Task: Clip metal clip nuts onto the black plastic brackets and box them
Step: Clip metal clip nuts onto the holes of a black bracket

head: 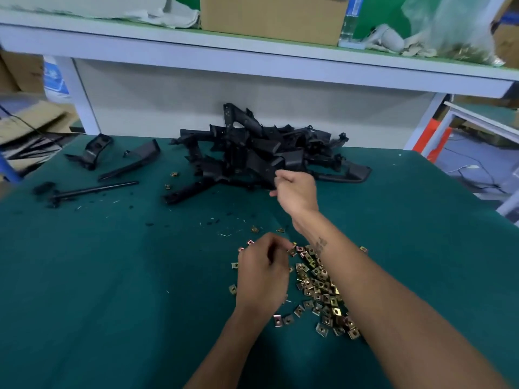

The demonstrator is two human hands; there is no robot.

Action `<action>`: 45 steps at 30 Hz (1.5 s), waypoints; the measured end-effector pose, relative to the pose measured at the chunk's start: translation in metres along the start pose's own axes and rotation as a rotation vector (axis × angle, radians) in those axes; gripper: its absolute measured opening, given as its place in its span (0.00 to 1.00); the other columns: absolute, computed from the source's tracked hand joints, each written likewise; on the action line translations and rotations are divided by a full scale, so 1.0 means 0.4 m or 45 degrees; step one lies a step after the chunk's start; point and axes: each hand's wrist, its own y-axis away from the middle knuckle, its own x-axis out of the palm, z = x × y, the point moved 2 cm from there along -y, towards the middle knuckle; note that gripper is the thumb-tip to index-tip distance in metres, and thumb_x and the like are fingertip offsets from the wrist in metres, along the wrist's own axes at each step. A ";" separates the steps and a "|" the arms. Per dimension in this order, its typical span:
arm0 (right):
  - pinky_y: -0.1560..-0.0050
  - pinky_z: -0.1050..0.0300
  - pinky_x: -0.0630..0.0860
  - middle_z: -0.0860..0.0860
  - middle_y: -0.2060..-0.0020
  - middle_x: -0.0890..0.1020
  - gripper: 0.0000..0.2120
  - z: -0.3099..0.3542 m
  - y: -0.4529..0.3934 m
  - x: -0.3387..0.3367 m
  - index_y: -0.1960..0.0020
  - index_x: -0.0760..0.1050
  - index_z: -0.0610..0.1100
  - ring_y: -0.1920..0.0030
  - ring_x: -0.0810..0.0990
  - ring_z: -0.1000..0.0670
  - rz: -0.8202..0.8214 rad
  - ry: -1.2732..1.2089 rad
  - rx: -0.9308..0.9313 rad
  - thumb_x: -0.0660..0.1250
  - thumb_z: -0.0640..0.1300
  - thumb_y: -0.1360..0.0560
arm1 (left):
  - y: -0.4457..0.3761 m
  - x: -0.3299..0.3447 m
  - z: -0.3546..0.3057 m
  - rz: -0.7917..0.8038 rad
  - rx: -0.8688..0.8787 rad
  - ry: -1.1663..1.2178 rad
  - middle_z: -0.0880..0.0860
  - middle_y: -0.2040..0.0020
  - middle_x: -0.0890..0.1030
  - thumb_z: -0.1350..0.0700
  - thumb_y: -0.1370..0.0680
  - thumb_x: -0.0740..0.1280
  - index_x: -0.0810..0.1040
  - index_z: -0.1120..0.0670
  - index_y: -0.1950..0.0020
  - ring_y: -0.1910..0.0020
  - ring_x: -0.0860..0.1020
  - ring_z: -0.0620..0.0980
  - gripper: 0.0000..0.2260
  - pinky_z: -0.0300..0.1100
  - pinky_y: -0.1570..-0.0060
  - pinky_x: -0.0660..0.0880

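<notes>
Your right hand (pixel 296 192) grips a black plastic bracket (pixel 269 167) at the pile's near edge. Your left hand (pixel 262 272), fingers curled, pinches among brass-coloured square metal clip nuts (pixel 320 287) on the green bench (pixel 98 276).

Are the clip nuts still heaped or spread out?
Spread out: the clip nuts lie loosely scattered flat on the green mat, a few strays apart.

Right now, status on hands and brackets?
Right hand grips a bracket at the pile. Left hand picking among clip nuts. Nothing boxed in view.

My right hand (pixel 296 190) reaches forward, arm extended, fingers curled in a pinch. My left hand (pixel 262 272) hovers nearer, fingers curled, fingertips together.
</notes>
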 end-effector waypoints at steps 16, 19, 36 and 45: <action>0.45 0.58 0.77 0.51 0.50 0.88 0.14 -0.110 0.427 -0.150 0.42 0.86 0.49 0.49 0.85 0.53 0.539 -0.500 -0.238 0.67 0.41 0.24 | -0.011 -0.053 -0.034 -0.189 0.021 0.568 0.52 0.48 0.86 0.55 0.17 0.67 0.81 0.51 0.44 0.46 0.85 0.52 0.04 0.46 0.46 0.81; 0.62 0.60 0.70 0.59 0.68 0.80 0.14 -0.131 0.442 -0.156 0.36 0.84 0.49 0.69 0.72 0.55 0.611 -0.321 -0.433 0.68 0.42 0.21 | -0.014 -0.066 -0.040 -0.298 0.038 0.533 0.57 0.54 0.87 0.60 0.17 0.66 0.79 0.59 0.54 0.57 0.86 0.56 0.07 0.48 0.56 0.81; 0.38 0.50 0.77 0.60 0.47 0.82 0.11 -0.216 0.239 -0.393 0.40 0.83 0.50 0.42 0.77 0.57 0.042 0.653 -0.403 0.72 0.45 0.22 | 0.036 -0.051 -0.050 0.188 0.208 -0.199 0.52 0.72 0.79 0.36 0.24 0.67 0.76 0.51 0.66 0.78 0.75 0.49 0.20 0.37 0.76 0.70; 0.45 0.51 0.75 0.52 0.47 0.77 0.07 -0.186 0.192 -0.343 0.44 0.82 0.47 0.39 0.74 0.48 0.218 0.959 -0.292 0.72 0.46 0.22 | 0.042 -0.043 -0.040 0.066 0.440 -1.467 0.48 0.66 0.77 0.35 0.23 0.65 0.74 0.49 0.61 0.65 0.80 0.55 0.18 0.45 0.67 0.69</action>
